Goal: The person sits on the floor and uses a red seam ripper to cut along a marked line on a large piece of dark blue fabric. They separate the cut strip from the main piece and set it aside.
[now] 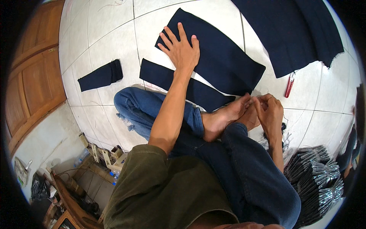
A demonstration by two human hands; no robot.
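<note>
My left hand [181,51] lies flat with fingers spread on a wide dark navy cloth panel [221,53] on the floor. Under my left forearm passes a narrower strip of the same dark cloth [160,76], its near end by my bare feet [225,116]. My right hand [270,110] is beside my toes, near the panel's lower right corner. Its thumb and fingers are drawn together in a pinch; whatever is between them is hidden or too small to make out.
A folded dark cloth stack [101,76] lies at left, and a larger dark cloth [297,34] with a frayed edge at far right. Close to that is a small red-handled tool [289,86]. Black bundles with shiny wrapping [320,175] sit at right. Wooden doors [42,80] stand left.
</note>
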